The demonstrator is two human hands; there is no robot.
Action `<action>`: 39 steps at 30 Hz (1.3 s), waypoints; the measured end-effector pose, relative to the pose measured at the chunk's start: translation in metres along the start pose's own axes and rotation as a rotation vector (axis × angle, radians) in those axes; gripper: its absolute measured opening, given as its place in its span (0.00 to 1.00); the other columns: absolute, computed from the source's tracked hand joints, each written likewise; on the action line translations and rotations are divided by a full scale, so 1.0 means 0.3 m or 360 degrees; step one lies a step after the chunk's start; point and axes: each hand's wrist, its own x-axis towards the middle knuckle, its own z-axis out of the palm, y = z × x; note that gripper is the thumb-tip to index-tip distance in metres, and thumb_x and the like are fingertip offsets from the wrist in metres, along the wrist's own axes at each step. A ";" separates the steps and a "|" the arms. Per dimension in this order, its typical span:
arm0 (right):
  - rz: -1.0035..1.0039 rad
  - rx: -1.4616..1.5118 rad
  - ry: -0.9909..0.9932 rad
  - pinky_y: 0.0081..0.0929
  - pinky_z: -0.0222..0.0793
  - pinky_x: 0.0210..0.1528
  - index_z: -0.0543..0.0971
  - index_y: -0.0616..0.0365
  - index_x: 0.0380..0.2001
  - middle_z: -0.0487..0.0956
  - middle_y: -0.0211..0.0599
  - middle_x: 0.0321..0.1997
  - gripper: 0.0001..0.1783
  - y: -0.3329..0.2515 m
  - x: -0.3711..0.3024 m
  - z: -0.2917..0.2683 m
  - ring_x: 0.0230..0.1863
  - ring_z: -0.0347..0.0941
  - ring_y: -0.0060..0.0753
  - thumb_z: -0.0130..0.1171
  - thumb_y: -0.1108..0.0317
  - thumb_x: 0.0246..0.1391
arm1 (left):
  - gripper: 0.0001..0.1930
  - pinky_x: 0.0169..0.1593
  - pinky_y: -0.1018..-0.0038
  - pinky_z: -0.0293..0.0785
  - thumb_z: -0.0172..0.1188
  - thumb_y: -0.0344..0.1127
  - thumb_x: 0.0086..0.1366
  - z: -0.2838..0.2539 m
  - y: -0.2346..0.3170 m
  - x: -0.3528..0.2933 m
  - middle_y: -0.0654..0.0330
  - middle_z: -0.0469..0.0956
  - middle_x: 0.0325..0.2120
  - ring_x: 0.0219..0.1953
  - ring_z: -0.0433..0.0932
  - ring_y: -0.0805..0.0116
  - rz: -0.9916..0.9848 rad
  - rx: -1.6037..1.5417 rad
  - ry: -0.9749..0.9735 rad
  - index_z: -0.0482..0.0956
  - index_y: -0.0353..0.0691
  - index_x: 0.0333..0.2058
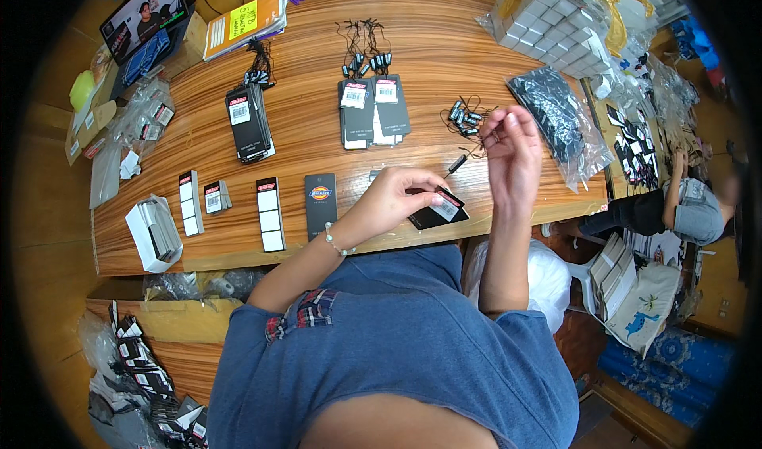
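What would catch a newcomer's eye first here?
Probably the striped wooden table across the view, with dark card stacks near its middle and white boxes at the far right corner. At the near edge, the left hand holds a black card; the right hand is raised nearby.

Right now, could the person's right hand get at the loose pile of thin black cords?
Probably yes: the right hand appears beside the black cords, and nothing else visible covers them.

Top (413, 342): I saw short-sleeved blue cloth, lower middle of the frame.
Neckline (397, 386): it curved along the bottom edge.
Patch (316, 309): red, dark and white plaid, left of centre.
Bracelet (335, 241): pale beads circled the left wrist.
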 end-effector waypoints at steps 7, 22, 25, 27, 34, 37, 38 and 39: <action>-0.0208 0.0099 -0.0255 0.23 0.62 0.33 0.69 0.58 0.39 0.71 0.35 0.26 0.08 -0.089 0.011 0.042 0.28 0.65 0.23 0.50 0.75 0.55 | 0.09 0.47 0.77 0.72 0.56 0.24 0.58 -0.046 -0.024 -0.001 0.58 0.75 0.41 0.41 0.76 0.72 0.0203 -0.0195 0.0274 0.76 0.32 0.38; -0.0300 -0.1414 -0.0346 0.15 0.63 0.27 0.67 0.63 0.35 0.71 0.32 0.22 0.07 0.091 -0.137 0.157 0.24 0.67 0.17 0.50 0.80 0.50 | 0.09 0.37 0.82 0.74 0.58 0.21 0.54 -0.079 0.080 0.022 0.61 0.78 0.31 0.34 0.76 0.77 0.0435 -0.0036 0.0726 0.75 0.33 0.35; -0.0297 -0.1473 -0.0328 0.16 0.62 0.26 0.67 0.63 0.34 0.71 0.32 0.22 0.08 0.088 -0.135 0.153 0.23 0.66 0.17 0.51 0.80 0.49 | 0.08 0.36 0.82 0.73 0.58 0.21 0.55 -0.077 0.082 0.022 0.61 0.78 0.30 0.33 0.77 0.78 0.0480 0.0036 0.0746 0.76 0.33 0.35; -0.0292 -0.1476 -0.0304 0.16 0.62 0.24 0.67 0.63 0.33 0.71 0.32 0.21 0.08 0.086 -0.135 0.153 0.22 0.65 0.16 0.51 0.80 0.48 | 0.08 0.35 0.83 0.73 0.57 0.21 0.55 -0.075 0.086 0.022 0.61 0.78 0.29 0.32 0.77 0.78 0.0488 0.0051 0.0746 0.76 0.33 0.35; -0.0341 -0.1473 -0.0268 0.15 0.57 0.21 0.66 0.62 0.31 0.69 0.29 0.17 0.09 0.086 -0.128 0.158 0.19 0.61 0.14 0.52 0.81 0.46 | 0.09 0.40 0.81 0.74 0.59 0.20 0.54 -0.066 0.105 0.020 0.59 0.78 0.31 0.35 0.77 0.75 0.0361 0.0010 0.0675 0.75 0.33 0.36; -0.0355 -0.1462 -0.0265 0.15 0.56 0.21 0.66 0.62 0.31 0.68 0.29 0.17 0.09 0.087 -0.124 0.159 0.19 0.60 0.13 0.52 0.81 0.45 | 0.08 0.39 0.81 0.74 0.58 0.21 0.55 -0.066 0.096 0.021 0.59 0.79 0.31 0.35 0.78 0.75 0.0366 0.0032 0.0652 0.75 0.33 0.36; -0.0362 -0.1458 -0.0265 0.15 0.56 0.20 0.66 0.62 0.31 0.68 0.29 0.17 0.09 0.088 -0.123 0.159 0.19 0.59 0.13 0.52 0.81 0.45 | 0.08 0.39 0.81 0.74 0.58 0.21 0.55 -0.066 0.093 0.021 0.59 0.79 0.31 0.35 0.78 0.75 0.0367 0.0039 0.0644 0.75 0.33 0.35; -0.0345 -0.1457 -0.0271 0.14 0.56 0.21 0.66 0.61 0.31 0.69 0.29 0.17 0.09 0.086 -0.124 0.158 0.19 0.60 0.13 0.51 0.81 0.46 | 0.08 0.39 0.81 0.74 0.58 0.21 0.55 -0.066 0.095 0.020 0.59 0.79 0.31 0.35 0.78 0.75 0.0358 0.0048 0.0643 0.76 0.33 0.35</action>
